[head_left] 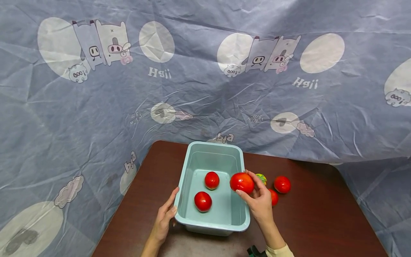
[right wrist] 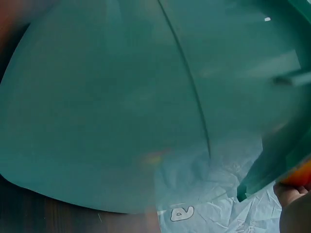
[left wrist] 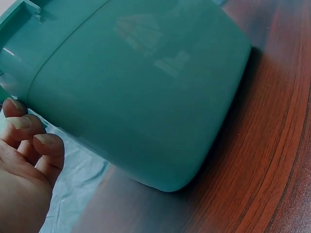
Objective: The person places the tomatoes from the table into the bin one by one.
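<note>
The right hand [head_left: 261, 205] is clamped on a red tomato [head_left: 241, 182], thumb on the near side and fingers on the far side. This held tomato is over the right part of a pale green bin [head_left: 212, 225]; the right wrist view shows it only partly, at the frame edge. The left hand [head_left: 163, 219] grips the bin at its left rim, fingers curled in the left wrist view. Two loose tomatoes [head_left: 203, 201] lie on the bin floor, near each other but apart. The bin stands upright on a brown desk [head_left: 318, 217]. To its right on the desk are two outer tomatoes [head_left: 282, 184], the nearer partly hidden by the right hand, and a green-and-yellow item [head_left: 262, 178], mostly hidden and not identifiable. A printed grey-blue cloth [head_left: 199, 82] hangs behind the desk.
</note>
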Motion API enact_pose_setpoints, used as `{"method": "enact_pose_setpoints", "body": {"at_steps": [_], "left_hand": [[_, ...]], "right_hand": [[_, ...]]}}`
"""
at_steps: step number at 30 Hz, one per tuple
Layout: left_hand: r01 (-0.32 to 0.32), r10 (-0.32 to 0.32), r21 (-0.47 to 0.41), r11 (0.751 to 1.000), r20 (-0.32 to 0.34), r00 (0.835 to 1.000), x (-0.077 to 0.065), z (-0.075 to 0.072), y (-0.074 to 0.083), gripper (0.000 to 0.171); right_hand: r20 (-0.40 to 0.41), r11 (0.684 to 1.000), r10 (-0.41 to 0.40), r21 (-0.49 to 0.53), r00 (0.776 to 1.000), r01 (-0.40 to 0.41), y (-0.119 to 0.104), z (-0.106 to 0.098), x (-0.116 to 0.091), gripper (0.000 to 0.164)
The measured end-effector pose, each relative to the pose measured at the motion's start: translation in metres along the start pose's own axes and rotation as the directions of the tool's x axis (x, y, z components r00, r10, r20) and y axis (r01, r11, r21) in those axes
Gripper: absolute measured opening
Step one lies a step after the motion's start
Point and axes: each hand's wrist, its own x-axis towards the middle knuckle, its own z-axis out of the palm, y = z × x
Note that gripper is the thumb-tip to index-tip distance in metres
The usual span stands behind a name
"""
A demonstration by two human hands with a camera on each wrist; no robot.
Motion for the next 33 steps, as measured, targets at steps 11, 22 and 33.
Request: {"method": "enact_pose_setpoints", "body": {"at_steps": [11,22,33], "left_hand": [[-0.017,0.017,0.025,1.0,0.0,1.0,-0.001,-0.001,-0.002,0.057],[-0.009,0.009,0.025,1.0,-0.007,1.0,0.0,-0.001,-0.002,0.056],[-0.009,0.009,0.012,1.0,0.0,1.0,0.0,-0.001,-0.003,0.056]], "right_hand": [[0.059,0.996,-0.076,0.059,0.995,0.073,0.006,0.001,-0.002,0.071],[-0.14,0.989,0.086,0.13,0.986,-0.068,0.036,-0.02,0.005,0.041],[-0.357,0.961,0.197,-0.112,0.913,-0.252,0.079,-0.061,0.007,0.045]]}}
